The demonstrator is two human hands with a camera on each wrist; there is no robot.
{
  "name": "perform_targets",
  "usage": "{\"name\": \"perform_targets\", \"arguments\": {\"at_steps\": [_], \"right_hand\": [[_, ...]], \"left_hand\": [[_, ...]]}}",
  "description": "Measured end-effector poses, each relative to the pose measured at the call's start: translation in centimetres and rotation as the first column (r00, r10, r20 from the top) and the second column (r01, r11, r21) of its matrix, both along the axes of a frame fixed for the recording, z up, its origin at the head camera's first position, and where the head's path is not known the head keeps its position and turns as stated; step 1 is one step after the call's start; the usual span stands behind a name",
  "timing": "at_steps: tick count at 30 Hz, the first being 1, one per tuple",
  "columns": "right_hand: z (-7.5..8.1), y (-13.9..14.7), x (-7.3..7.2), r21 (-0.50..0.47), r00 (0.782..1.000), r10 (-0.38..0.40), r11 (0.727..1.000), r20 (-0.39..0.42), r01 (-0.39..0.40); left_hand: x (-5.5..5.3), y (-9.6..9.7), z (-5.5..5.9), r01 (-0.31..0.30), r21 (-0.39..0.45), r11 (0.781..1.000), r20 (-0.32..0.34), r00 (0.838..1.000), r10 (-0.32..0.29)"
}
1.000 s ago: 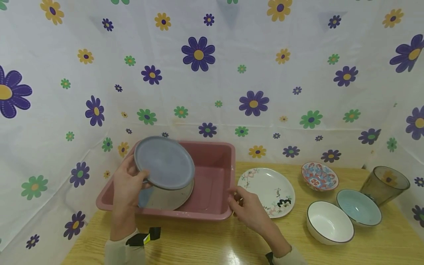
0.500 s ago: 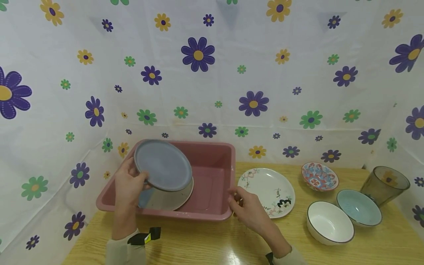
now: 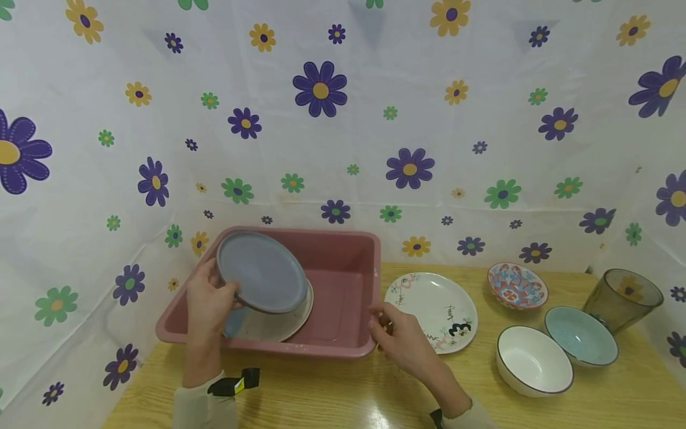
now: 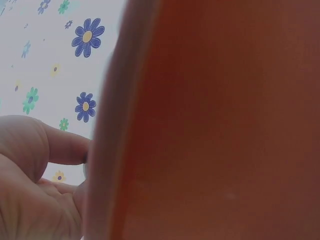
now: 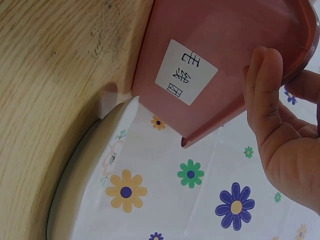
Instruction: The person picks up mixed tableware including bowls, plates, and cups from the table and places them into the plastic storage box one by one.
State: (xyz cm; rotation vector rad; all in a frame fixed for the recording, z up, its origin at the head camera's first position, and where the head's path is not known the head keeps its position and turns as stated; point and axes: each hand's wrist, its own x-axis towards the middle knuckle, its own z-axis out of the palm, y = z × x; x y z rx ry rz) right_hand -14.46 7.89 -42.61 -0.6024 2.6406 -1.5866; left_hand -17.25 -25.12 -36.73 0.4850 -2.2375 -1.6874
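My left hand grips the left edge of a grey-blue plate, thumb on its upper face. The plate is tilted over the left part of a pink plastic basin. Under it, inside the basin, lies a pale plate, partly covered, with a blue patch beside it. In the left wrist view the basin's wall hides most of the left hand's work. My right hand holds the basin's rim at the near right corner, its fingers against the outer wall in the right wrist view.
Right of the basin lies a white patterned plate. Farther right stand a red-and-blue patterned bowl, a white bowl, a light blue bowl and a brownish glass. A flowered curtain encloses the wooden table.
The grey-blue plate has sunk lower toward the basin in my left hand and tilted slightly, its far edge dropping below the basin's back rim. The right hand has stayed at the corner.
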Motion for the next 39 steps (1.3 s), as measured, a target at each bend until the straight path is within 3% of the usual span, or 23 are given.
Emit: {"name": "perform_targets", "arguments": {"at_steps": [19,39], "right_hand": [[-0.1,0.0,-0.1,0.016,1.0,0.008,1.0,-0.003,-0.008],[0.0,0.0,0.0,0.025,1.0,0.004,1.0,-0.009,-0.004]], "left_hand": [[-0.2,-0.2,-0.6,0.003,-0.079,0.997,-0.002,1.0,-0.003],[-0.5,-0.4,-1.2,0.018,-0.09,0.996,-0.002,1.0,-0.018]]}}
